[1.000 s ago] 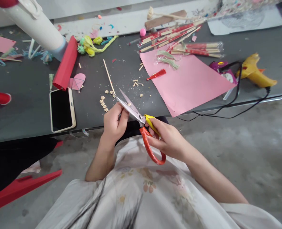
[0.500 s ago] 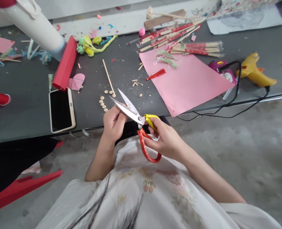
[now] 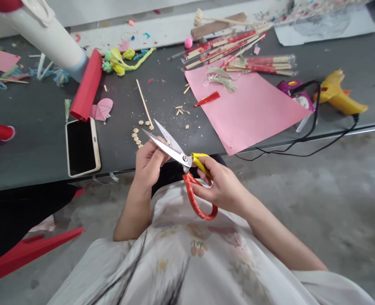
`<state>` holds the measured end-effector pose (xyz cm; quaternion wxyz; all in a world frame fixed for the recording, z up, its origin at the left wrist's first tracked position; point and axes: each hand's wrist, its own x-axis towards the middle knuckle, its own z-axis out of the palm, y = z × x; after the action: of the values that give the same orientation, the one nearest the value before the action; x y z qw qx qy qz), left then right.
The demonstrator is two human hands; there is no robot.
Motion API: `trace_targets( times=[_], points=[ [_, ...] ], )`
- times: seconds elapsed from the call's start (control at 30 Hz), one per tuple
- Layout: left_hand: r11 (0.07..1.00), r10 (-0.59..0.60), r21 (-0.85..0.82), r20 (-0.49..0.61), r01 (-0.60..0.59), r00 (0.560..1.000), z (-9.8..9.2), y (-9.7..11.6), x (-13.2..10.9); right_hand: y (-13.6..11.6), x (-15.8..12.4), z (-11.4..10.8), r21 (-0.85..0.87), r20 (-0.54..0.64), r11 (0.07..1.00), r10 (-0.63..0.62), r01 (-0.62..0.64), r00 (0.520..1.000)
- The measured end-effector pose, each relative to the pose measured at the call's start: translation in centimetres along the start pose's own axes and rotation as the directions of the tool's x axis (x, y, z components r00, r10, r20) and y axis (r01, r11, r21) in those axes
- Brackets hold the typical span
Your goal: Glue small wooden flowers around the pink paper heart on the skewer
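Observation:
Scissors (image 3: 175,150) with one yellow and one red handle are in my right hand (image 3: 217,180), its fingers through the loops. Their blades stand apart and point up and left. Closed in a pinch, my left hand (image 3: 149,163) is right behind the lower blade; a small pale bit shows between the blades at its fingertips, too small to name. Just beyond that hand lie several small flower-shaped wooden pieces (image 3: 136,136). A thin wooden stick (image 3: 144,101) rests on the dark table with one end by these pieces.
Left are a phone (image 3: 82,148), a rolled red sheet (image 3: 87,87) and a white bottle (image 3: 57,38). To the right lie pink paper (image 3: 254,112), a red tassel (image 3: 208,99), wrapped sticks (image 3: 219,46) and a yellow glue gun (image 3: 340,95) with its cord over the table edge.
The scissors and my left hand have shifted slightly to the left. The red handle has swung a little down and right, so the handles stand wider apart.

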<state>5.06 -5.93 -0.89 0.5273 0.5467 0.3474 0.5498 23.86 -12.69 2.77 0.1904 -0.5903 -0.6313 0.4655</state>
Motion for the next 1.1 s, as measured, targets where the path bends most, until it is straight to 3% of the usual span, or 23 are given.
trace_targets(
  times=[0.23, 0.4, 0.57, 0.87, 0.97, 1.1],
  points=[
    [0.998, 0.0, 0.056, -0.01, 0.001, 1.0, -0.4, -0.32, -0.04, -0.23, -0.09, -0.44, -0.004, 0.084, 0.999, -0.039, 0.039, 0.996],
    [0.966, 0.102, 0.238, -0.009, -0.097, 0.995, -0.35, -0.5, -0.29, -0.6, -0.27, -0.33, -0.03, 0.072, 0.999, -0.033, 0.035, 0.997],
    [0.818, 0.28, 0.524, -0.002, -0.238, 0.96, -0.31, -0.76, -0.42, -0.72, -0.37, -0.46, -0.04, 0.055, 0.999, 0.017, -0.015, 0.998],
    [0.616, 0.444, 0.694, 0.085, -0.373, 0.892, -0.24, -0.3, -0.09, -0.34, -0.23, -0.08, -0.047, 0.02, 0.998, 0.037, -0.036, 0.999],
    [0.636, 0.447, 0.671, 0.082, -0.381, 0.891, -0.34, -0.55, -0.19, -0.17, -0.05, 0.17, -0.058, 0.005, 0.998, 0.03, -0.029, 1.0],
    [0.741, 0.374, 0.589, 0.037, -0.323, 0.927, -0.6, -1.08, -0.4, -0.02, 0.13, 0.34, -0.049, 0.003, 0.998, 0.043, -0.043, 0.999]
  ],
)
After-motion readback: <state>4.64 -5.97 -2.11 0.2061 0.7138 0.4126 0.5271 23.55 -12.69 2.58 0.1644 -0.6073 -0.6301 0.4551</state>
